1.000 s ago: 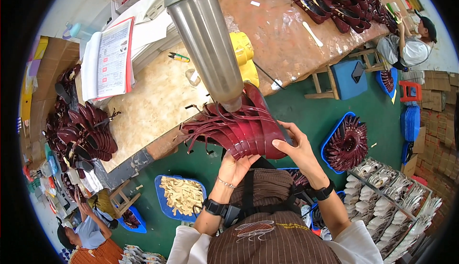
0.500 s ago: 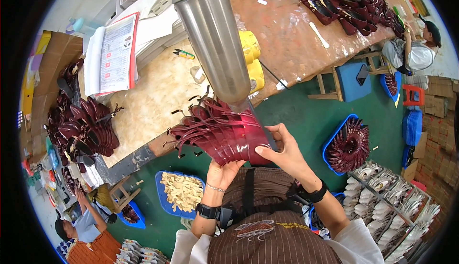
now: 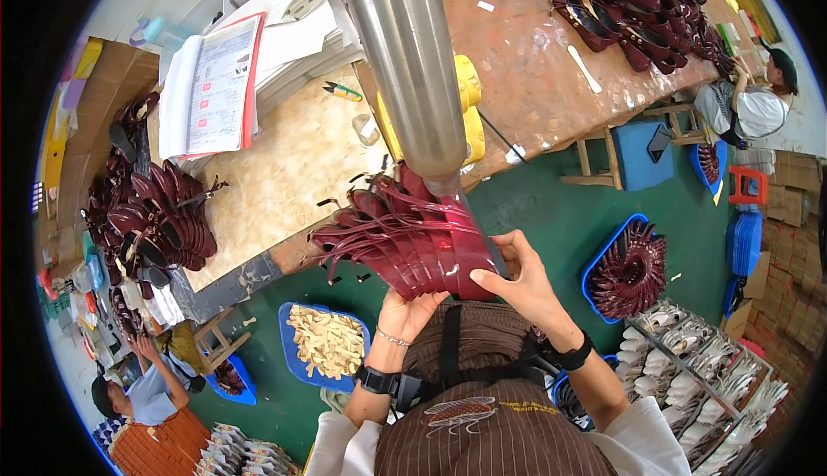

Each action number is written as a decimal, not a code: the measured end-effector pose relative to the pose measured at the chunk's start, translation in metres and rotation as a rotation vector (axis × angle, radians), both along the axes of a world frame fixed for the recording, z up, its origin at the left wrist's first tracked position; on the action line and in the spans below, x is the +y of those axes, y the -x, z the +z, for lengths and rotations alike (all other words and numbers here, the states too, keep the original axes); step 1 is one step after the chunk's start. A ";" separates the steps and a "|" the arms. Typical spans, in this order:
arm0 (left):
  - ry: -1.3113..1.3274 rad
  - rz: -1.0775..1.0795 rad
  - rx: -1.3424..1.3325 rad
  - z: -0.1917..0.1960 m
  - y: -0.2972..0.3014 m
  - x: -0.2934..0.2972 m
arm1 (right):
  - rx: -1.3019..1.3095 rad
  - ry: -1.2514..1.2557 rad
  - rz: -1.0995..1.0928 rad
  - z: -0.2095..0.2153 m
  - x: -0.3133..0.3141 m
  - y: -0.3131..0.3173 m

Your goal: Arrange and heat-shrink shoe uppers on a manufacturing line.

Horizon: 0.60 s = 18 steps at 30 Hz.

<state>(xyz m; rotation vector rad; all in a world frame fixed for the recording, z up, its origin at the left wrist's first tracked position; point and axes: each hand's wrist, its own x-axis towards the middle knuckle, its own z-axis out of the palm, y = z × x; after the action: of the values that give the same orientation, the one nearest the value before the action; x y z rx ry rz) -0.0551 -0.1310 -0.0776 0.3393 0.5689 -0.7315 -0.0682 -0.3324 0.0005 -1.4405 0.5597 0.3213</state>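
Observation:
A fanned stack of glossy burgundy shoe uppers with thin straps hangs between my hands, in front of the table edge. My left hand supports it from below, its fingers partly hidden under the stack. At the right edge, my right hand pinches the outermost upper between thumb and fingers. Just above the stack is the narrow end of a big grey metal cylinder, beside a yellow machine body. A red glow shows on the uppers beneath that end.
Burgundy shoes lie heaped at the left and far right. An open binder and small snips rest on the table. Below stand blue bins of beige pieces and burgundy parts. Co-workers sit at the left and right.
The whole view has shifted slightly, with the table and cylinder now a little further right. Both hands keep their hold on the stack of uppers, which has hardly moved.

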 end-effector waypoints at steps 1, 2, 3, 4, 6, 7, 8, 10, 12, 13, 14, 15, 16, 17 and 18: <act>0.027 -0.031 -0.007 -0.003 0.001 -0.004 | 0.010 -0.017 -0.039 0.001 -0.003 0.004; 0.055 -0.063 -0.014 -0.004 0.001 -0.008 | 0.020 -0.033 -0.078 0.003 -0.007 0.009; 0.073 -0.068 0.019 -0.005 0.000 -0.014 | 0.003 -0.018 -0.094 0.001 -0.011 0.015; 0.078 -0.076 0.019 -0.006 -0.001 -0.018 | 0.003 -0.012 -0.103 0.003 -0.014 0.020; 0.155 -0.148 -0.007 -0.006 -0.001 -0.027 | -0.004 -0.006 -0.171 0.007 -0.020 0.029; 0.101 -0.211 -0.049 -0.004 -0.002 -0.032 | 0.036 -0.016 -0.192 0.008 -0.024 0.035; 0.106 -0.222 -0.050 -0.004 -0.001 -0.037 | 0.035 -0.011 -0.202 0.009 -0.026 0.041; 0.085 -0.285 -0.055 -0.005 -0.001 -0.045 | 0.046 0.002 -0.260 0.009 -0.030 0.051; 0.108 -0.318 -0.061 -0.012 0.001 -0.048 | 0.059 0.015 -0.279 0.007 -0.034 0.061; 0.131 -0.343 -0.074 -0.014 0.002 -0.050 | 0.067 0.027 -0.288 0.008 -0.036 0.066; 0.133 -0.351 -0.074 -0.015 0.004 -0.052 | 0.067 0.028 -0.297 0.010 -0.036 0.070; 0.122 -0.359 -0.063 -0.015 0.006 -0.053 | 0.065 0.028 -0.324 0.013 -0.036 0.073; 0.111 -0.368 -0.053 -0.016 0.007 -0.055 | 0.064 0.028 -0.353 0.015 -0.036 0.076; 0.113 -0.375 -0.053 -0.016 0.008 -0.057 | 0.064 0.029 -0.360 0.016 -0.036 0.080; 0.079 -0.398 -0.037 -0.017 0.009 -0.058 | 0.072 0.001 -0.372 0.016 -0.037 0.084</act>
<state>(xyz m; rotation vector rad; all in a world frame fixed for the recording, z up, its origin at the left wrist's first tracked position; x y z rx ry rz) -0.0641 -0.1891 -0.0944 0.3966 0.4397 -1.1260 -0.1523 -0.3696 0.0165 -1.2982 0.8712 0.0771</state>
